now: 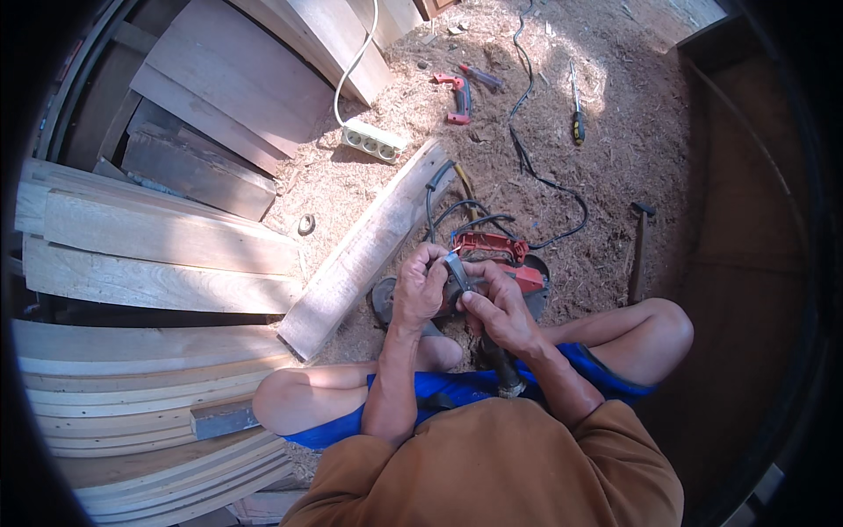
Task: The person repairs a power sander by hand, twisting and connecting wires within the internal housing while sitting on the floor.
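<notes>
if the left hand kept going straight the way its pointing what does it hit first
Probably the red power tool just beyond the left hand, whose fingers point up and right onto it; depth is hard to judge.

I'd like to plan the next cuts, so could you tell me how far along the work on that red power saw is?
Done: nothing looks finished. In hand: the left hand and right hand grip a small dark part over the red power saw on the sawdust. Left: the long plank beside it lies whole, and the hammer and screwdriver lie untouched.

No packages, signs or screens show anywhere; any label on the red power tool [496, 255] near centre is too blurred to tell.
</notes>
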{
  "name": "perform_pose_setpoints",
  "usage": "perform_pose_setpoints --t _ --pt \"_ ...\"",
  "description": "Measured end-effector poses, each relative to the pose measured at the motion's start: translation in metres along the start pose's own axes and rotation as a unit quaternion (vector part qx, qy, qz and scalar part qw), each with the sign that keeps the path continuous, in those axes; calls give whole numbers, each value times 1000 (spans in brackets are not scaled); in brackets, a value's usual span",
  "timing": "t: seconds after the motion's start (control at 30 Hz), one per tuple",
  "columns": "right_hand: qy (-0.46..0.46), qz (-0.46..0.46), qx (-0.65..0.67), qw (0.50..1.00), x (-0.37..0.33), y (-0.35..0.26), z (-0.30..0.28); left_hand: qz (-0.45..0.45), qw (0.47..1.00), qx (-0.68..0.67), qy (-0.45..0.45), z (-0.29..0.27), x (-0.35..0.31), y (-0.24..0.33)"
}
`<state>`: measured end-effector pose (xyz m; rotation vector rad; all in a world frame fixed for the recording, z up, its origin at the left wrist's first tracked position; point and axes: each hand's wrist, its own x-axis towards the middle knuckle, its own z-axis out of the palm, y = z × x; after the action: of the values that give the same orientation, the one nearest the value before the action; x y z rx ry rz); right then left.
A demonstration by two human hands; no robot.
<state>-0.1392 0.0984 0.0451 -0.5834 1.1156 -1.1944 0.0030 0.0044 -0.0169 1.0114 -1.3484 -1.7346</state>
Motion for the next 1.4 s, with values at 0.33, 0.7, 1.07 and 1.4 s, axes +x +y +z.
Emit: perform_pose_setpoints --t 0.33,0.7,1.07,1.4 --pt "22 19 33 999 1 3 -4 -18 1000 3 -20 -1 -1 3" --pt "27 20 -4 999 -2 -1 -11 -36 999 -8 12 16 -6 28" --pt "-2 6 -29 1000 -5 -13 -1 -30 999 -40 -10 3 -3 7" --pt "14 29 -2 999 -1 5 -14 8 1000 -1 -14 9 -4 16"
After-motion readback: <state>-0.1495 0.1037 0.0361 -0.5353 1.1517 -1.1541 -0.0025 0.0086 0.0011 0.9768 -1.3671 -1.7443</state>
